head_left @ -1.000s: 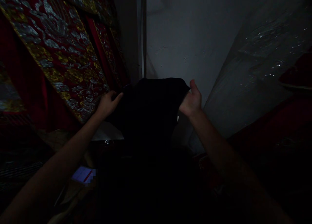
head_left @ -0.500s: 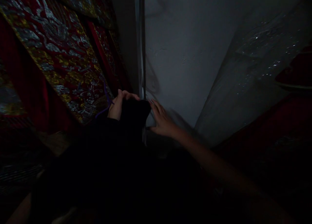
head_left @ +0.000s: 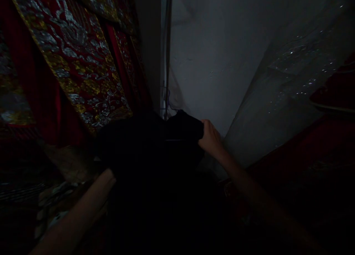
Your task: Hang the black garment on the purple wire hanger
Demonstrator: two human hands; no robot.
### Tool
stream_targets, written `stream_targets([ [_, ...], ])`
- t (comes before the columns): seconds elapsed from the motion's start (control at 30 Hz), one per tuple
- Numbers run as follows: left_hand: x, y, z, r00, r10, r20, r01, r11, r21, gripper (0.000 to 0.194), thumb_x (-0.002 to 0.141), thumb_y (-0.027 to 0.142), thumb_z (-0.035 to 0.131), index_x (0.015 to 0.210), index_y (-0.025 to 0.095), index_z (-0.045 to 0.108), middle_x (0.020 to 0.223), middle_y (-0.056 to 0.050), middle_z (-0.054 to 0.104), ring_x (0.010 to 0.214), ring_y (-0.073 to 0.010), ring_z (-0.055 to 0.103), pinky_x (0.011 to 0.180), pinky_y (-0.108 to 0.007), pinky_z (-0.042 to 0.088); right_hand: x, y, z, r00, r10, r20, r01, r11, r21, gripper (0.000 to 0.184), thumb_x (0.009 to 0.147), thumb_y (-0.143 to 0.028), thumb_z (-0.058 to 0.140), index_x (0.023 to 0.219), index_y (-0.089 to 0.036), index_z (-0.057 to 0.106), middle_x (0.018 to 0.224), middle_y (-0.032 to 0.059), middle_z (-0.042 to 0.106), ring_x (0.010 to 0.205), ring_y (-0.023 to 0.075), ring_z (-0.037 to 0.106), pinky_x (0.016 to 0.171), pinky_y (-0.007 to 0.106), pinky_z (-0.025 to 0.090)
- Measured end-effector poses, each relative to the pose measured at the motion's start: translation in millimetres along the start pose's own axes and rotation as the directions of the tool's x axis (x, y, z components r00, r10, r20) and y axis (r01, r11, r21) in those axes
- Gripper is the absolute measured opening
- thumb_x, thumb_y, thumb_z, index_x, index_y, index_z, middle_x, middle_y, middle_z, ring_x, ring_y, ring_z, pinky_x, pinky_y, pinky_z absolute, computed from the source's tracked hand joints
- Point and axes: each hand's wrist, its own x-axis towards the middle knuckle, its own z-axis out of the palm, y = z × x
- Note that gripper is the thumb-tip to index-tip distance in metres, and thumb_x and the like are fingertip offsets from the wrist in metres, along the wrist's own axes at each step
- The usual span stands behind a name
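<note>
"Hanging at far left, is that embroidered red cloth (head_left: 83, 55)?"

"Yes, worked in silver and gold. Next comes the left hand (head_left: 110, 176), low at the side of the black garment (head_left: 149, 155)."

"Is it gripping?"

"I can't tell; its fingers are lost in or behind the dark fabric."

"Where is the garment exactly?"

"In the middle, spread between both hands. Its top edge reaches a thin purple piece, probably a hanger (head_left: 168, 96), beside the upright strip (head_left: 165, 44) on the pale wall (head_left: 213, 55)."

"So how far along is it?"

"Partway, I'd judge. The garment is lifted and opened out. Whether the hanger sits inside its neck is too dark to say."

"And the right hand (head_left: 210, 138)?"

"Its fingers are clenched on the garment's upper right corner, so letting go is not yet done. Straightening may be left too."

"Anything farther right?"

"Glinting clear plastic sheeting (head_left: 299, 66), then dark red fabric (head_left: 338, 90) at the edge."
</note>
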Motion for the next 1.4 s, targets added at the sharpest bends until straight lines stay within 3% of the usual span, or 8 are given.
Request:
stream_targets([
  [0.17,-17,-36,1.8,0.967,-0.214,0.136,0.251,0.74,-0.624,0.088,0.076,0.093,0.031,0.107,0.021,0.072,0.108,-0.017,0.077,0.118,-0.0351,0.068,0.095,-0.047,0.058,43,-4,-18,0.988,0.094,-0.119,-0.106,0.989,-0.098,0.063,0.062,-0.006,0.058,0.124,-0.009,0.047,0.122,0.0227,0.058,0.117,0.038,0.056,0.1,0.05,0.046],
  [0.33,-19,-44,27.6,0.913,-0.406,0.046,0.318,0.637,-0.702,0.069,0.054,0.061,0.088,0.109,0.026,0.068,0.131,-0.01,0.069,0.134,-0.0352,0.055,0.111,-0.047,0.047,55,-18,-17,0.985,0.074,-0.155,-0.092,0.99,-0.11,0.057,0.064,-0.008,0.057,0.12,-0.009,0.048,0.118,0.0223,0.059,0.112,0.0375,0.057,0.097,0.051,0.048],
  [0.6,-15,-36,59.2,0.957,-0.262,-0.127,0.107,0.722,-0.684,0.059,0.071,0.045,0.084,0.122,0.023,0.063,0.133,-0.008,0.068,0.127,-0.0305,0.062,0.11,-0.043,0.049,48,-18,-10,0.987,0.093,-0.128,-0.109,0.986,-0.123,0.058,0.062,-0.01,0.06,0.118,-0.01,0.051,0.114,0.0217,0.061,0.108,0.0375,0.058,0.094,0.051,0.049],
  [0.8,-27,-46,79.1,0.811,-0.521,-0.264,0.167,0.64,-0.75,0.044,0.082,0.04,0.07,0.122,0.027,0.058,0.141,-0.007,0.062,0.132,-0.0271,0.058,0.111,-0.041,0.049,24,-28,-15,0.99,-0.089,-0.11,0.092,0.996,0.021,0.081,0.059,-0.014,0.067,0.137,-0.015,0.043,0.139,0.0201,0.05,0.133,0.0412,0.042,0.11,0.059,0.037],
  [0.93,-52,-56,98.6,0.705,-0.682,-0.193,0.287,0.524,-0.802,0.038,0.082,0.037,0.067,0.117,0.026,0.059,0.14,-0.008,0.062,0.131,-0.0283,0.059,0.111,-0.041,0.049,-22,-52,30,0.976,0.089,-0.199,0.002,0.91,0.415,0.06,0.077,-0.024,0.058,0.135,-0.022,0.042,0.143,0.0144,0.048,0.141,0.0319,0.038,0.117,0.053,0.033],
  [1.03,-70,-57,108.8,0.745,-0.649,-0.153,0.299,0.531,-0.793,0.036,0.081,0.037,0.07,0.114,0.026,0.062,0.136,-0.008,0.065,0.131,-0.0285,0.058,0.112,-0.04,0.047,-62,-78,93,0.894,0.438,0.094,-0.378,0.624,0.684,0.033,0.083,-0.045,0.055,0.108,-0.024,0.049,0.115,0.0129,0.062,0.107,0.0278,0.061,0.095,0.043,0.051],
  [1.17,-85,-52,110.3,0.8,-0.587,-0.126,0.283,0.554,-0.782,0.039,0.082,0.033,0.071,0.12,0.025,0.064,0.133,-0.007,0.067,0.131,-0.027,0.059,0.113,-0.038,0.046,-99,-96,149,0.785,0.505,0.359,-0.601,0.482,0.637,0.027,0.077,-0.051,0.06,0.077,-0.025,0.05,0.081,0.0074,0.065,0.08,0.0266,0.062,0.077,0.04,0.051],
  [1.4,-91,-52,104.9,0.706,-0.708,-0.017,0.383,0.402,-0.832,0.037,0.091,0.017,0.059,0.129,0.017,0.062,0.126,-0.012,0.071,0.127,-0.0246,0.062,0.115,-0.042,0.044,-96,-84,135,0.833,0.412,0.369,-0.535,0.433,0.725,0.044,0.088,-0.058,0.039,0.071,-0.022,0.058,0.072,0.0039,0.064,0.074,0.0209,0.06,0.069,0.031,0.046],
])
